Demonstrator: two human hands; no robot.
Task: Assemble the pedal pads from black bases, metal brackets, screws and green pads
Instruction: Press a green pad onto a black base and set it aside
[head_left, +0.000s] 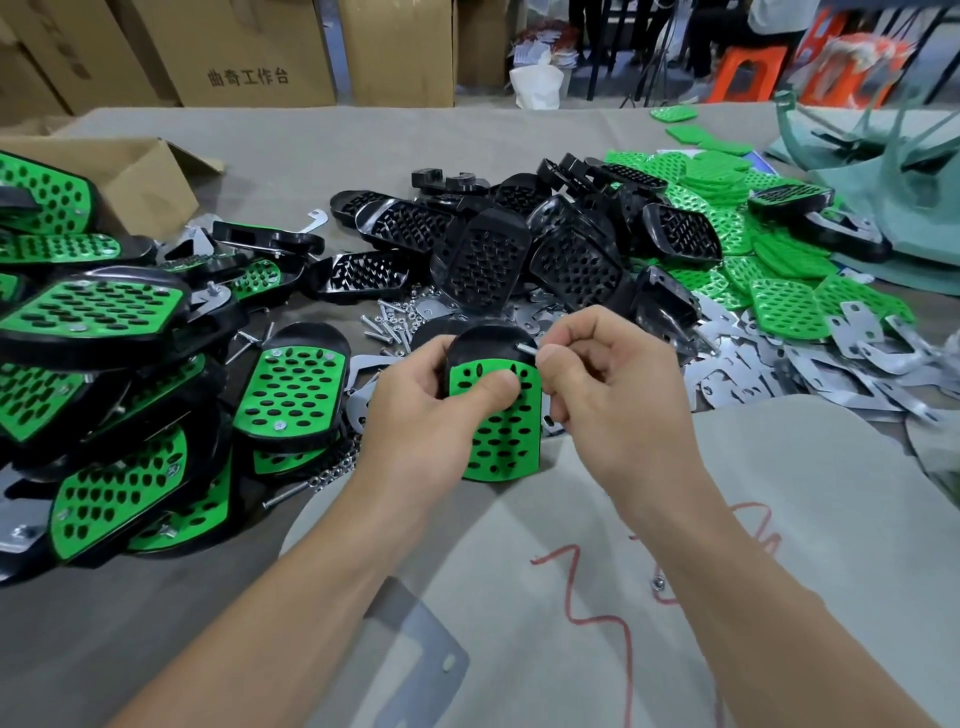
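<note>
Holds a pedal pad (506, 436), green on black, upright at the middle of the table (311, 135). Grips its left edge with the left hand (415, 410), fingers curled behind, thumb (498, 387) pressed on the green face. Pinches a screw (525, 349) between thumb and forefinger of the right hand (608, 395), at the pad's upper right corner.

Just behind: loose screws and nuts (389, 322), then heaped black bases (519, 249). To the right: green pads (769, 260) and metal brackets (831, 364). To the left: finished pads (104, 312) and an open cardboard box (140, 176), contents hidden.

Nearest: a pale cloth sheet (779, 493) with a red scribble (576, 587). Beyond the table: stacked cartons (249, 52) and orange stools (748, 73).
</note>
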